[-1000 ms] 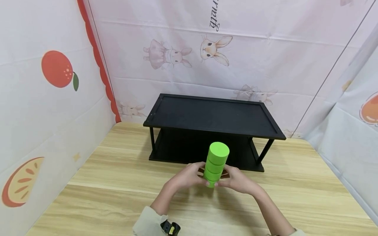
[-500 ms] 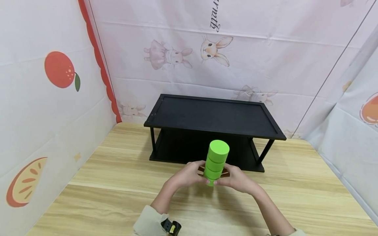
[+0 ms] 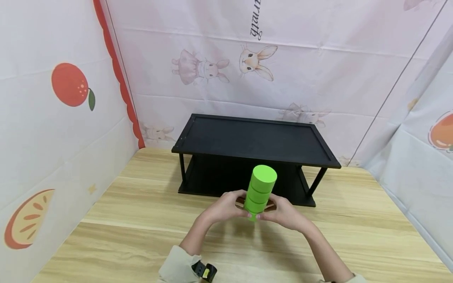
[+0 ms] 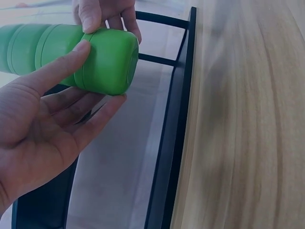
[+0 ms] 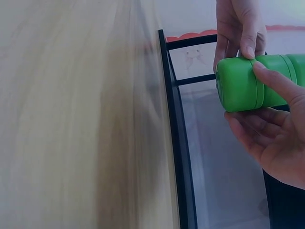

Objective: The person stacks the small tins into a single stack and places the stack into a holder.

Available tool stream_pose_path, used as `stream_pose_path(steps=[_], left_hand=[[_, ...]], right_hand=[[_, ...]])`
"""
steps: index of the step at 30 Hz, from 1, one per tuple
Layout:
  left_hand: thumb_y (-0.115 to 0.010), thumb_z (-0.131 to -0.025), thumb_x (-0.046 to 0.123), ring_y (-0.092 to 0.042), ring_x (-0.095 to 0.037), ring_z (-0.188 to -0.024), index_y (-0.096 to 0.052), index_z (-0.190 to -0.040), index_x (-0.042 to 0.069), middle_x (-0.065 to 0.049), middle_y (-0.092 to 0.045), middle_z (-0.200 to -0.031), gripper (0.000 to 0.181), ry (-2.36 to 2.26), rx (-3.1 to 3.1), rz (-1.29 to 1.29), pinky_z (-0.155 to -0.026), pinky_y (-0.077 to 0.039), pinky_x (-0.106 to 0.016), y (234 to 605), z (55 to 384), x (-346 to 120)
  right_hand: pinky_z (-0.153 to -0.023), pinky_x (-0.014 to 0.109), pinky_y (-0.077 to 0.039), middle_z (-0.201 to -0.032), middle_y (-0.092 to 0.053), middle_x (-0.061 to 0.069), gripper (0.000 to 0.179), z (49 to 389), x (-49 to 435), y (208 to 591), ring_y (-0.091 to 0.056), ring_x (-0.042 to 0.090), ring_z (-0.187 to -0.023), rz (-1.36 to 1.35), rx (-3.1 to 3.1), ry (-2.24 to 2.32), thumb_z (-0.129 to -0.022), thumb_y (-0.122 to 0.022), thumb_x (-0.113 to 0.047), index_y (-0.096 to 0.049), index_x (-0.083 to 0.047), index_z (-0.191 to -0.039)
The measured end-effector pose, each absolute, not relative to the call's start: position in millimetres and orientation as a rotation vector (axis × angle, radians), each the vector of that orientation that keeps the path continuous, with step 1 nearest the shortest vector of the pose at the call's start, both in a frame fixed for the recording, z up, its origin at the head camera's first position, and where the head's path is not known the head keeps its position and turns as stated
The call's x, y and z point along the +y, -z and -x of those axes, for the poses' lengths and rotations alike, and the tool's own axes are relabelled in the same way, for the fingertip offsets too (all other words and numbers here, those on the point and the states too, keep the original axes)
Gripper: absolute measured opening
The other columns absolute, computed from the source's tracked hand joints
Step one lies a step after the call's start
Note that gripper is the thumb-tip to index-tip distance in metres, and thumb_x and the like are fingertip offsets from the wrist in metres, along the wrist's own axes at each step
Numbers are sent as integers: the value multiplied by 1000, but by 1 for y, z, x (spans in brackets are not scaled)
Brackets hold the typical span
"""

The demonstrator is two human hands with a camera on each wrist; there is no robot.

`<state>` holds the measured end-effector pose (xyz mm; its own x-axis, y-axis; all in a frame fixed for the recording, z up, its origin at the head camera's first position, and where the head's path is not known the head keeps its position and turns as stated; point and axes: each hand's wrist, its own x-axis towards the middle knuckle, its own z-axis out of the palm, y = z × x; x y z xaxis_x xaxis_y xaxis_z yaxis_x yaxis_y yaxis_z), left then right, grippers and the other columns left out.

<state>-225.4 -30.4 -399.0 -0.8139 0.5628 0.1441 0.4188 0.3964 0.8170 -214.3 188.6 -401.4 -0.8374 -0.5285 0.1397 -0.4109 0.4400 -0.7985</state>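
Observation:
Both hands hold a bright green cylinder (image 3: 259,192) with grooves ringing it, like stacked round sections. In the head view it stands nearly upright, over the table and in front of the black rack. My left hand (image 3: 226,208) grips its lower part from the left, and my right hand (image 3: 286,214) does so from the right. The left wrist view shows my left thumb lying along the green side (image 4: 107,62), its other fingers beneath. Seen from the right wrist, the right thumb presses near a groove of the cylinder (image 5: 238,83), with the fingers curled under its end.
A black two-tier rack (image 3: 253,139) stands at the back of the wooden table (image 3: 131,224), its lower shelf (image 3: 219,177) partly behind the cylinder. A dark watch-like band (image 3: 204,271) is on the left wrist. Printed cloth walls (image 3: 301,27) enclose the back and sides.
The green cylinder and both hands have risen slightly in the head view. Both hands keep their hold on it, and the rack stays in place.

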Motion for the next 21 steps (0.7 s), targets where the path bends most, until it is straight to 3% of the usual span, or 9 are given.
stream_pose_path(steps=[21], left_hand=[[-77,-74,8,-59,-22,-98,-55,-119,0,-6,-59,-109,51,-1502,2389,-858,-76,-49,-21,396,225,-31]], right_hand=[[-77,32,-51,-110,-59,6,48,215,191,391,-59,22,-95,853,2518,1366,-78,-74,-24,-55,-6,-118]])
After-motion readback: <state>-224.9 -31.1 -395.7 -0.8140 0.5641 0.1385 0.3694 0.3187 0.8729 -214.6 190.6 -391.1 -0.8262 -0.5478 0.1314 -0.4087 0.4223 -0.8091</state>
